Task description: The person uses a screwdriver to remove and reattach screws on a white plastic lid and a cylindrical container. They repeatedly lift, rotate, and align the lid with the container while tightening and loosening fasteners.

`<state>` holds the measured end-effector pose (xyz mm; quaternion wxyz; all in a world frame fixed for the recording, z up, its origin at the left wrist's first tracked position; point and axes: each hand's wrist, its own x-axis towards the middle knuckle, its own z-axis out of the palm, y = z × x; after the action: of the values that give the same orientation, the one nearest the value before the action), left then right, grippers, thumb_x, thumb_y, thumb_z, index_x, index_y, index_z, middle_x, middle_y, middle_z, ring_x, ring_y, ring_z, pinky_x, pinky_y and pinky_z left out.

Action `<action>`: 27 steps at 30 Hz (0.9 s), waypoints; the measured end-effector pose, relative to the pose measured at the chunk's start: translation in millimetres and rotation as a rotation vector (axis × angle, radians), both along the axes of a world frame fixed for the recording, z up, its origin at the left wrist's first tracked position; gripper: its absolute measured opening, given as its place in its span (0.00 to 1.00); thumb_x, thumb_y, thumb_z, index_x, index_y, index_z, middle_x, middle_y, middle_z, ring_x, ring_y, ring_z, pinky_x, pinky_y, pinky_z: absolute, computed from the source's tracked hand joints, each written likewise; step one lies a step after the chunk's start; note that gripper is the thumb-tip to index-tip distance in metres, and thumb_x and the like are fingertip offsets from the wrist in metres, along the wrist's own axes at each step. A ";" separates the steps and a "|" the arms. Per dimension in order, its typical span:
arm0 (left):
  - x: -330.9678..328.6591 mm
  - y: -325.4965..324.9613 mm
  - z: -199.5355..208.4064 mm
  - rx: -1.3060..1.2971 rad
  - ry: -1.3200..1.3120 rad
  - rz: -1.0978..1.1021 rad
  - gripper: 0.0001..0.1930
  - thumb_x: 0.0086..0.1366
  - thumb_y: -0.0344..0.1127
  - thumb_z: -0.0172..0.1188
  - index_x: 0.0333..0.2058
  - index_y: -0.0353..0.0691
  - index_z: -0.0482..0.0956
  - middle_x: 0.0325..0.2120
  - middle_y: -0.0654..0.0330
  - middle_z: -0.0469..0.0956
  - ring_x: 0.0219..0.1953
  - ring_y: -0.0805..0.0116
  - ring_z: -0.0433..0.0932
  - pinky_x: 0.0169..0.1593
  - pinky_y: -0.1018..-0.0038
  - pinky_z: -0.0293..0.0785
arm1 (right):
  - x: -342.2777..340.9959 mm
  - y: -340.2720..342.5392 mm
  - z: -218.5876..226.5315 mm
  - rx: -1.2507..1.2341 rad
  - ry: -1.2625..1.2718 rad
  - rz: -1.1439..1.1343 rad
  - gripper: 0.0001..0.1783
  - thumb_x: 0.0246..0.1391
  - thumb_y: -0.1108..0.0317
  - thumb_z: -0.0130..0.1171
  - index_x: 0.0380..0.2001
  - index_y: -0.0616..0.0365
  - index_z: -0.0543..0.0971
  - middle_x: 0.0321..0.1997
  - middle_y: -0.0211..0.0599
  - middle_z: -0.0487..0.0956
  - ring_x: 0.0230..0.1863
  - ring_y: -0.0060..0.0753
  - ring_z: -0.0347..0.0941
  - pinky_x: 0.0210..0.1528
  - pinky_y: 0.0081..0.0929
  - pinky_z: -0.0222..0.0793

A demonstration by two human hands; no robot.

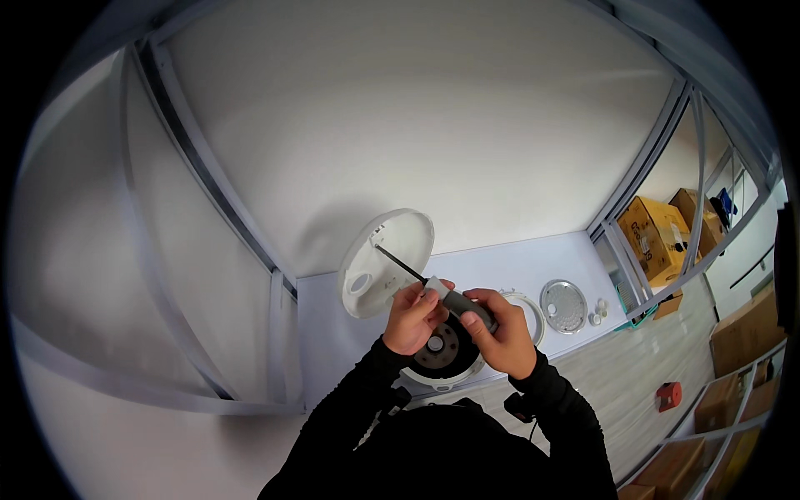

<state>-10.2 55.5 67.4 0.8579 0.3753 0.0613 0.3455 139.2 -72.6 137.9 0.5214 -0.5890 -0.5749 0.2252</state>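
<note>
Both hands are on a screwdriver [467,308] with a thick grey handle and a long dark shaft. My left hand [410,318] closes round the front of the handle, near the shaft. Farther back, my right hand [506,337] grips the handle's rear end. The shaft points up and left across the inner face of a white round lid [400,242], which stands raised. Whether the tip touches the lid, I cannot tell. Below my hands sits a white round appliance body, like a rice cooker [443,386], with a dark interior and a round metal plate [435,354]; my hands partly hide it.
A white ring [536,321] lies right of my right hand. Beyond it are a perforated round metal plate [565,306] and several small white parts [596,317] on the white table [500,258]. Metal frame posts and walls enclose the table. Cardboard boxes [658,237] stand at the right.
</note>
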 end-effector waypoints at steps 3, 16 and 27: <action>2.9 -3.1 4.3 -0.051 0.032 0.073 0.10 0.73 0.39 0.61 0.42 0.37 0.78 0.34 0.66 0.77 0.29 0.79 0.68 0.33 0.77 0.64 | -3.3 2.7 3.1 0.186 -0.218 0.001 0.23 0.51 0.73 0.72 0.52 0.60 0.79 0.41 0.44 0.80 0.36 0.45 0.79 0.40 0.32 0.76; 5.2 -10.4 14.8 -0.099 0.031 0.075 0.15 0.74 0.39 0.60 0.49 0.31 0.77 0.31 0.68 0.75 0.28 0.80 0.66 0.33 0.78 0.63 | -6.3 -3.0 -2.8 -0.129 0.256 -0.049 0.24 0.60 0.65 0.67 0.56 0.65 0.76 0.39 0.47 0.81 0.37 0.37 0.81 0.40 0.30 0.76; 11.5 -0.8 -16.9 -0.052 0.006 0.119 0.12 0.72 0.41 0.64 0.45 0.39 0.78 0.32 0.67 0.76 0.31 0.78 0.70 0.34 0.77 0.66 | -5.1 7.7 -6.4 0.297 -0.202 -0.090 0.24 0.50 0.71 0.73 0.51 0.61 0.78 0.46 0.45 0.79 0.44 0.38 0.77 0.44 0.31 0.74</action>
<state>1.3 54.6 50.5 0.8452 0.3497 0.0952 0.3928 134.1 -65.0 131.5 0.5516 -0.5505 -0.6244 0.0540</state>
